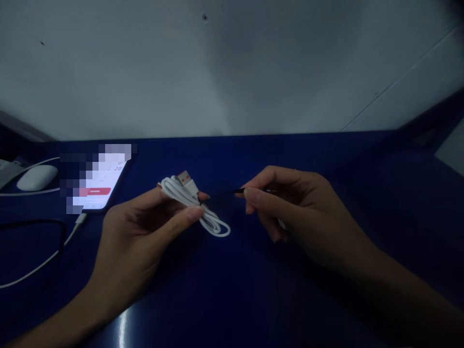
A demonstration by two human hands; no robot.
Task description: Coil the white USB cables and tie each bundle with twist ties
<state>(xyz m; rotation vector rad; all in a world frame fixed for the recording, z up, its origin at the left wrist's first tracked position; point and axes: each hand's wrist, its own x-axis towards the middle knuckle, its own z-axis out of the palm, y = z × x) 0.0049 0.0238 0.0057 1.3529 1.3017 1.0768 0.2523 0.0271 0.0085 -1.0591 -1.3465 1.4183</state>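
White cable (213,227), coiled into a narrow bundle of smooth, round loops, sits in my left grip (130,227), up above the table (232,299) and left of my right grip (297,198). USB plug (186,179) on top of the coil: flat, rectangular metal shell, two orange-red squares in it, white collar behind. Thin black strip (232,193) runs from the bundle across to my right side; material unclear, too dark.

Table: glossy dark blue, with a light streak near the bottom edge. Wall (145,72) behind: matte, pale grey, a few small dark marks, one thin line at right.

Phone (101,188) at left, flat, lit screen, partly pixelated. Readable: digits ending in "20"; red bar below, its lettering too small. White connector (81,219) at its lower end, white cord trailing left, black cord (36,221) crossing it. Smooth, rounded white object (37,178) further left, no label readable.

Left grip: closed on the bundle, thumb over the loops, fingers behind. Right grip: thumb and index pinched on the strip's end, other fingers loosely curled below. My two grips are apart, only the strip between them.
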